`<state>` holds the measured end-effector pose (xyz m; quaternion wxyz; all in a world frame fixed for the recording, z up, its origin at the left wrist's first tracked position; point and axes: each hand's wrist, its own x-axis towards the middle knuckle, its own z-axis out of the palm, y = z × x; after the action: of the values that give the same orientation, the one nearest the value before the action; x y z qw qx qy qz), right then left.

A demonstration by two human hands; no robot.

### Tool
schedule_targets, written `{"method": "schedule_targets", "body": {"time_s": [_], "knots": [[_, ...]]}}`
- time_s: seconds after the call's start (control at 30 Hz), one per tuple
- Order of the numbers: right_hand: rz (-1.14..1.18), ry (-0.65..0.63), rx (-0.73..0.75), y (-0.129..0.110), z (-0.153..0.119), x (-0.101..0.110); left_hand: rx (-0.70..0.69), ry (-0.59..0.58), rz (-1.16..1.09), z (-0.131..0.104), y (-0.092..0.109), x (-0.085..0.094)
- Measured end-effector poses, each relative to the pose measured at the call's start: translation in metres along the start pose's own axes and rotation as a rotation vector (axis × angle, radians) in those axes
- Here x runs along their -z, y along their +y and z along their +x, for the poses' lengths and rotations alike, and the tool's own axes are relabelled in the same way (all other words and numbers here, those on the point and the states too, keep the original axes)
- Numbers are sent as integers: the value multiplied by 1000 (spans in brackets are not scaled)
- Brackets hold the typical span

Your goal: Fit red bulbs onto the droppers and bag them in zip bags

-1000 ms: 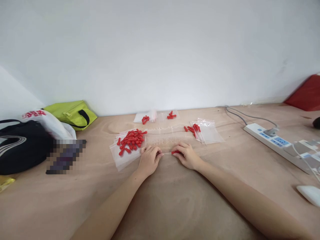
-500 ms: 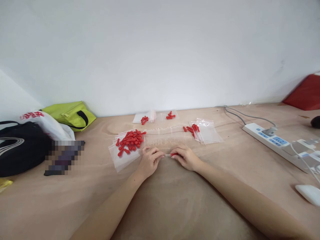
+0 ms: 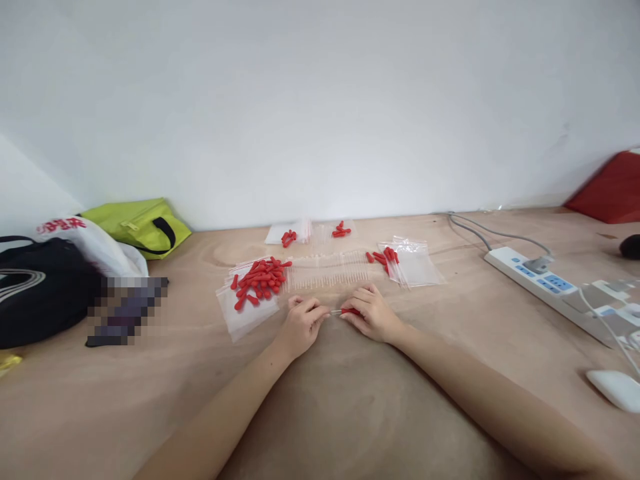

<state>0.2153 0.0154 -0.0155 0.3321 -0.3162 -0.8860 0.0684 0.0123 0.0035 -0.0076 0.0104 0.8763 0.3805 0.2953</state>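
Note:
My left hand (image 3: 303, 325) pinches one end of a thin clear dropper tube (image 3: 335, 312). My right hand (image 3: 374, 315) has its fingers closed around a red rubber bulb (image 3: 351, 311) at the tube's other end. How far the tube goes into the bulb is hidden by my fingers. Just beyond both hands lies a row of clear dropper tubes (image 3: 327, 270), side by side. A heap of red rubber bulbs (image 3: 263, 279) rests on clear zip bags (image 3: 245, 321) to the left. Right of the row, more red bulbs with tubes (image 3: 391, 256) lie on another zip bag (image 3: 423, 265).
Two small bags with red bulbs (image 3: 289, 238) (image 3: 341, 230) lie near the wall. A white power strip (image 3: 537, 273) with cables and a white mouse-like object (image 3: 615, 389) are at right. Black (image 3: 47, 300), white (image 3: 95, 247) and green bags (image 3: 135, 223) stand at left.
Both hands stay almost in place, still gripping the tube and bulb. Slightly more of the red bulb shows between my right fingers. The view has shifted a little.

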Motion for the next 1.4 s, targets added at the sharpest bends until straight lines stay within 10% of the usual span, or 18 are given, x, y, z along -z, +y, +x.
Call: {"method": "schedule_targets", "body": {"time_s": [0.63,0.87,1.03,1.4], "knots": [[-25,-53,11,-3,8,-4,37,-30,0,2,3,0],[633,245,-425,-5,10,-8,119,26,-129,8,5,1],[1019,200,-573,-17,14,-17,178,53,-229,11,6,4],[673,277,-609,0,21,-2,286,22,-120,12,5,0]]}}
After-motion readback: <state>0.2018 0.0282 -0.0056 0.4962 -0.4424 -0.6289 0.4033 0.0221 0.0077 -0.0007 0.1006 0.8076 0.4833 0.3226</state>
